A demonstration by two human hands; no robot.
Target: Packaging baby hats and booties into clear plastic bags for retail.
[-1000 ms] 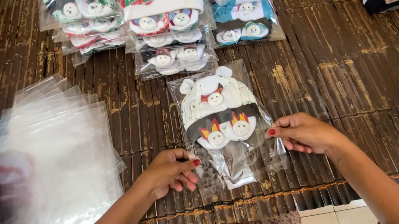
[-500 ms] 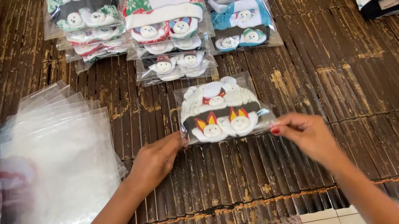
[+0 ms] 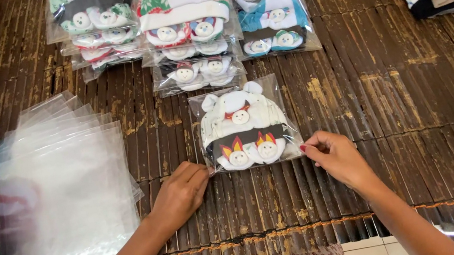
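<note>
My left hand (image 3: 179, 193) and right hand (image 3: 334, 155) pinch the bagged hats (image 3: 244, 125) at its near corners, flat on the slatted floor (image 3: 395, 91); I judge an even grip keeps the fold straight.

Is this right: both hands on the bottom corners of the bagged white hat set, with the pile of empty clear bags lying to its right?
Not quite. The left hand and right hand do hold the bottom corners of the bagged white hat set, but the pile of empty clear bags lies to its left, as the head view shows.
</note>
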